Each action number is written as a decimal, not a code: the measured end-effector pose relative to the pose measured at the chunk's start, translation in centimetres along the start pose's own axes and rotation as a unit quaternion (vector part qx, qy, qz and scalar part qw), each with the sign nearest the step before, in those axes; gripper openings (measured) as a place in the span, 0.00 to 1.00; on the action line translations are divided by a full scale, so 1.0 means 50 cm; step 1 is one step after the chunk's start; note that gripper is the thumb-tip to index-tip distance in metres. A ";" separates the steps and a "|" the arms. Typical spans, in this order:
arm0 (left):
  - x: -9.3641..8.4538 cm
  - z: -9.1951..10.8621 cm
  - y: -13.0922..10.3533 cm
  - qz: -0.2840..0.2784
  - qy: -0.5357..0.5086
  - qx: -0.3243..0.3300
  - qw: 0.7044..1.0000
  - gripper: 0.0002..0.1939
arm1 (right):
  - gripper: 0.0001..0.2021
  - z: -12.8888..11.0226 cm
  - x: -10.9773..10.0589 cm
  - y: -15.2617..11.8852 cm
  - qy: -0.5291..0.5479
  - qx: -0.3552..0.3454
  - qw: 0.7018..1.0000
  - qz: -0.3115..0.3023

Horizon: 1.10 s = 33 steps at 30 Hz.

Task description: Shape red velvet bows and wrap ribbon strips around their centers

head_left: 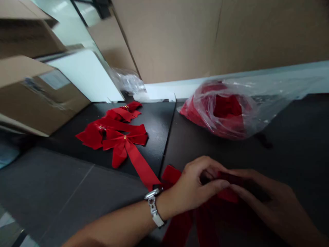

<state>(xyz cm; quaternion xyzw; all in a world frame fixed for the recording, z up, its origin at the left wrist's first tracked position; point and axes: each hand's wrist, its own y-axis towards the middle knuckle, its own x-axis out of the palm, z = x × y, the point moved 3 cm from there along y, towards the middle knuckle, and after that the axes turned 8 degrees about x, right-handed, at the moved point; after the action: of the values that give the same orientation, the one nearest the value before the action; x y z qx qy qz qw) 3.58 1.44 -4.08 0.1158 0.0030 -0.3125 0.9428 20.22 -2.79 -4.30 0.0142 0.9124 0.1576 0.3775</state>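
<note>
Low in the head view, a red ribbon bow (pixel 181 223) lies under and between my hands on the dark surface. My left hand (pixel 197 181), with a watch on its wrist, pinches one loop of the bow between thumb and fingers. Facing it, my right hand (pixel 257 195) also closes its fingertips on that red loop. Part of the loop is hidden behind the fingers. Left of my hands, several finished-looking red bows (pixel 125 138) with gold ties lie in a loose group. The tail of one reaches to my left wrist.
An open clear plastic bag (pixel 249 120) of red material sits behind my hands, against a white ledge. Cardboard boxes (pixel 38 92) stand at the left, and a large cardboard sheet (pixel 174 41) rises at the back. Crumpled clear plastic (pixel 131 82) lies in the back corner.
</note>
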 end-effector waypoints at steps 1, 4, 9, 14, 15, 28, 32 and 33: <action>0.000 -0.003 0.000 0.011 -0.001 -0.005 1.000 0.15 | 0.09 0.003 0.002 0.002 0.003 -0.001 1.000 0.009; 0.001 -0.020 -0.002 0.028 -0.047 -0.039 0.998 0.18 | 0.12 0.011 0.007 0.007 0.018 -0.008 0.999 0.047; 0.000 -0.031 -0.002 0.042 -0.005 -0.058 0.997 0.16 | 0.10 0.031 0.018 0.008 0.032 0.025 0.999 -0.006; -0.001 -0.023 -0.002 0.030 0.069 -0.021 0.997 0.12 | 0.09 0.031 0.017 0.012 0.037 0.037 0.998 -0.021; 0.000 -0.022 -0.003 0.029 0.076 -0.017 0.997 0.12 | 0.09 0.029 0.017 0.013 0.037 0.039 0.998 -0.022; -0.001 -0.017 0.000 0.003 0.124 0.008 0.992 0.10 | 0.10 0.025 0.020 0.025 0.047 0.043 0.998 -0.018; -0.003 -0.016 0.002 -0.005 0.131 0.016 0.991 0.10 | 0.12 0.020 0.020 0.023 0.030 0.033 0.999 -0.027; -0.003 -0.016 0.002 -0.006 0.130 0.016 0.991 0.10 | 0.13 0.018 0.019 0.023 0.025 0.030 0.999 -0.031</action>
<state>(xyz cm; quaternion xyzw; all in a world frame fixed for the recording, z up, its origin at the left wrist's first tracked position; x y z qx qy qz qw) 3.59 1.80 -4.84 0.1708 0.1211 -0.3001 0.9306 20.04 -1.33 -5.21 -0.0069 0.9259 0.1189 0.3586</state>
